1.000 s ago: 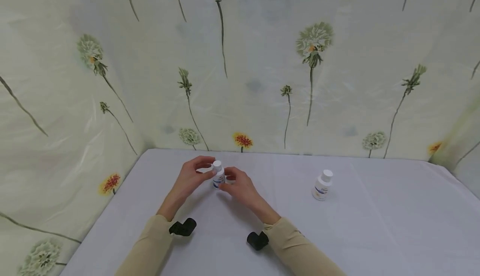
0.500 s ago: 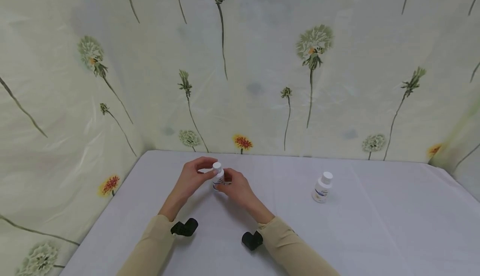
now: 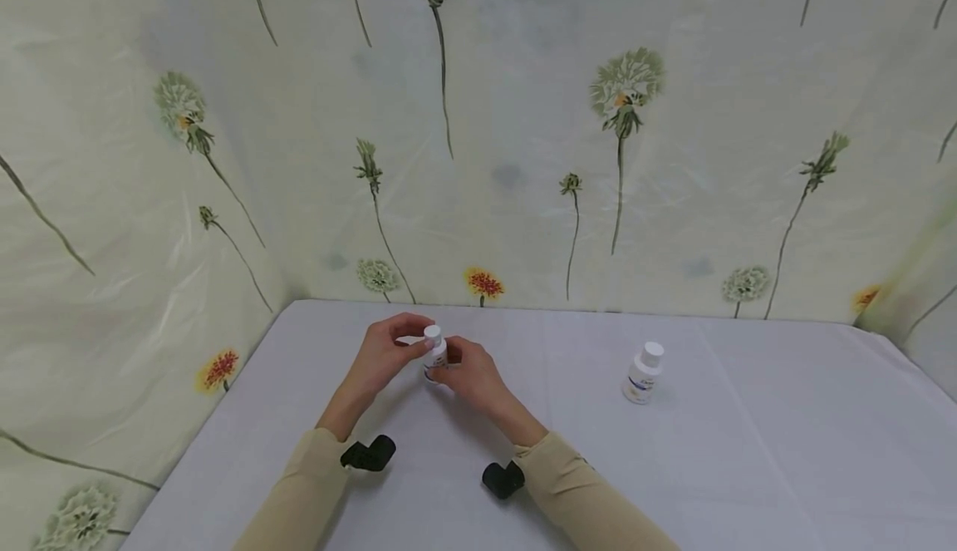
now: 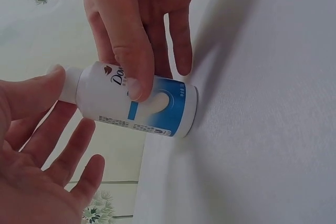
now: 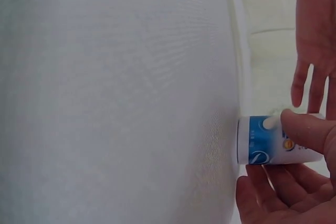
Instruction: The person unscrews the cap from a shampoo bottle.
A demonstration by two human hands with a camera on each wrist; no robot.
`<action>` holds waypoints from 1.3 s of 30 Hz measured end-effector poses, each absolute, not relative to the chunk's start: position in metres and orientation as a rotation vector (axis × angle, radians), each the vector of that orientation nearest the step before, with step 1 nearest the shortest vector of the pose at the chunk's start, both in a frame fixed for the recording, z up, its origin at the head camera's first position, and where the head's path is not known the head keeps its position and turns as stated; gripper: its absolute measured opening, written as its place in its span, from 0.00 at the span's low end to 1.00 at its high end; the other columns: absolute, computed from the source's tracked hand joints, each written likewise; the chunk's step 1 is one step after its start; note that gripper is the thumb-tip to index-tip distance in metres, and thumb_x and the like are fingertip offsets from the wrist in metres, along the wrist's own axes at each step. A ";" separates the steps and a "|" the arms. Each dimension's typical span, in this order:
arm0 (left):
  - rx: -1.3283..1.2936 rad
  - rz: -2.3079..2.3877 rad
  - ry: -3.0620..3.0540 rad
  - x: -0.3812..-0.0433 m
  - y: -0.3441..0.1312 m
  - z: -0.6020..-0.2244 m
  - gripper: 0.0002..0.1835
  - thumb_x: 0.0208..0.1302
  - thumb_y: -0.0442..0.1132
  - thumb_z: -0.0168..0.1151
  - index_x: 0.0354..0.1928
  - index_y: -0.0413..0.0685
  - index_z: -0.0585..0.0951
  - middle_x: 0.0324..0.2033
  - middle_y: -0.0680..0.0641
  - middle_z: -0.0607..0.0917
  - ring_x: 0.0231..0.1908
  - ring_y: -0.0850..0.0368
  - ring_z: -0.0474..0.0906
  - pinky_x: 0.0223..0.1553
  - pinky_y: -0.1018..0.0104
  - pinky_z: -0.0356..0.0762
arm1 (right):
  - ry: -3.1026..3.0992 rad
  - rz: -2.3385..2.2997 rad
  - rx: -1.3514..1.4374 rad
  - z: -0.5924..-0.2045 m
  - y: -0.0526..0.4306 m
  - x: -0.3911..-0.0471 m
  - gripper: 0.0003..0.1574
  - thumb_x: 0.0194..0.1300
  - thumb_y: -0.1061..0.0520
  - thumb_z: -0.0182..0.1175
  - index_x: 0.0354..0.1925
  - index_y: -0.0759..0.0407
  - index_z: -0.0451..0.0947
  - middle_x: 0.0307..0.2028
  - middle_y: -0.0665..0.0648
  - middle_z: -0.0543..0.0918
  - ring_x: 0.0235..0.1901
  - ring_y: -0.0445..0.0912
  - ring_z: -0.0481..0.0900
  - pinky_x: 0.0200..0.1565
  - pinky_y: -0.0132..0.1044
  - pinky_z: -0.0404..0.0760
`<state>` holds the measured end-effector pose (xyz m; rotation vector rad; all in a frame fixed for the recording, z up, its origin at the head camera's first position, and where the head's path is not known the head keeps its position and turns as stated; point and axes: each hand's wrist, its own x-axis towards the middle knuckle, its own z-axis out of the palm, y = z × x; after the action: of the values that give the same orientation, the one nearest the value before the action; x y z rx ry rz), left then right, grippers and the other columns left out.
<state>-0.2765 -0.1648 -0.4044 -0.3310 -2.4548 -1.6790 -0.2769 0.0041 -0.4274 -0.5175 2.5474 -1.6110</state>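
A small white bottle (image 4: 167, 109) with a blue band near its base and a Dove label stands upright, low at the table's surface. My left hand (image 3: 377, 358) pinches its white cap (image 4: 70, 85) between thumb and fingers; the other fingers of that hand spread loosely. From the other side my right hand (image 3: 478, 378) grips the bottle's body, the thumb lying across the label in both wrist views. A second white bottle (image 3: 641, 378) of similar shape, with its cap on, stands upright to the right, away from both hands.
A white cloth (image 3: 733, 451) covers the table. Behind it hangs a pale sheet (image 3: 508, 119) printed with dandelions, meeting the table's far edge. Black wrist cameras stick out beside both sleeves, such as the left one (image 3: 369, 454).
My right hand has shifted slightly left along the first bottle's body. The left hand stays at the cap, nearly still. The second bottle has not moved.
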 end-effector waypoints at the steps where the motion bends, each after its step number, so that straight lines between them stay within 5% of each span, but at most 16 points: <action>1: -0.330 -1.675 -2.458 -0.276 -0.164 -0.404 0.15 0.59 0.33 0.71 0.49 0.44 0.84 0.43 0.46 0.87 0.46 0.53 0.81 0.44 0.60 0.76 | 2.547 -1.607 -0.517 -0.427 0.004 -0.277 0.24 0.63 0.59 0.67 0.56 0.64 0.76 0.48 0.59 0.83 0.49 0.52 0.79 0.44 0.42 0.82; 10: -0.341 -1.660 -2.480 -0.273 -0.162 -0.402 0.14 0.60 0.33 0.71 0.49 0.44 0.84 0.43 0.46 0.87 0.47 0.52 0.81 0.46 0.59 0.76 | 2.560 -1.574 -0.540 -0.424 0.009 -0.273 0.21 0.63 0.59 0.67 0.53 0.62 0.77 0.45 0.57 0.83 0.45 0.50 0.80 0.38 0.40 0.80; 27: -0.352 -1.807 -2.441 -0.265 -0.159 -0.396 0.15 0.60 0.34 0.70 0.49 0.46 0.84 0.43 0.48 0.87 0.47 0.54 0.81 0.47 0.59 0.77 | 2.590 -1.531 -0.607 -0.418 0.020 -0.264 0.22 0.64 0.58 0.66 0.55 0.62 0.76 0.47 0.57 0.83 0.46 0.50 0.80 0.46 0.44 0.80; 39: -0.415 -1.811 -2.472 -0.241 -0.150 -0.367 0.16 0.62 0.31 0.67 0.52 0.36 0.81 0.46 0.41 0.86 0.49 0.49 0.81 0.48 0.59 0.77 | 2.602 -1.507 -0.631 -0.411 0.033 -0.253 0.21 0.65 0.57 0.66 0.54 0.60 0.77 0.46 0.54 0.83 0.44 0.47 0.78 0.46 0.43 0.80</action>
<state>-0.2407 -0.1504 -0.3665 -0.4150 -2.4720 -1.8115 -0.2529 0.0326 -0.4106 -0.6313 2.6023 -1.5073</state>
